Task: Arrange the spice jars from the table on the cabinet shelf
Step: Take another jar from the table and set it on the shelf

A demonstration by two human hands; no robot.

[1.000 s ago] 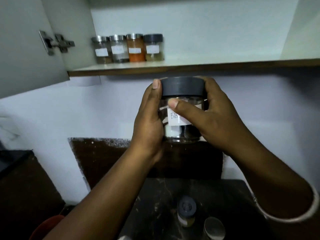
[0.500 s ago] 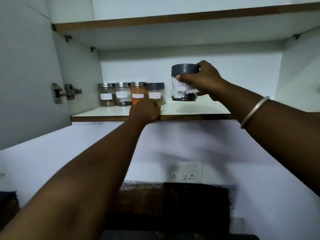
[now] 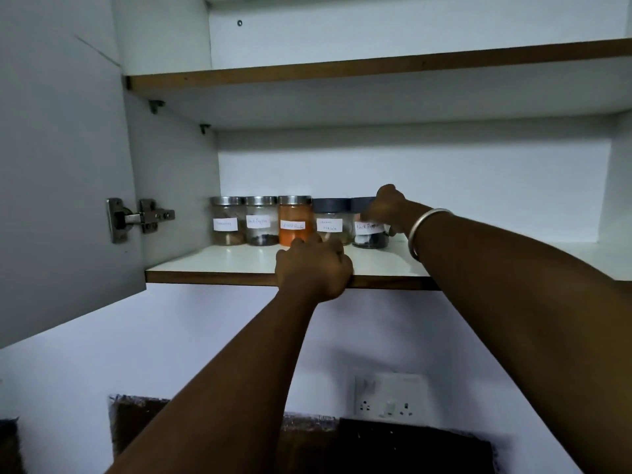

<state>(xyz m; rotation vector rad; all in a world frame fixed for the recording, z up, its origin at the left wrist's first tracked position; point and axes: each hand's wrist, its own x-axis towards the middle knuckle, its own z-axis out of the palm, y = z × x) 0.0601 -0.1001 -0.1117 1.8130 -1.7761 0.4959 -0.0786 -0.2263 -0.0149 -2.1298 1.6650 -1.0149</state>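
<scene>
I see right hand wrapped round fifth jar, fingers closed on lid and side; jar on shelf at right end of row, touching grey-lid jar. Left hand curled over shelf edge, holding nothing. Risks, my guess: careless release jolts neighbour, row shifts; wrist dragging back tips jar.

spice jars: five, labelled, upright | row at back of shelf, touching
</scene>
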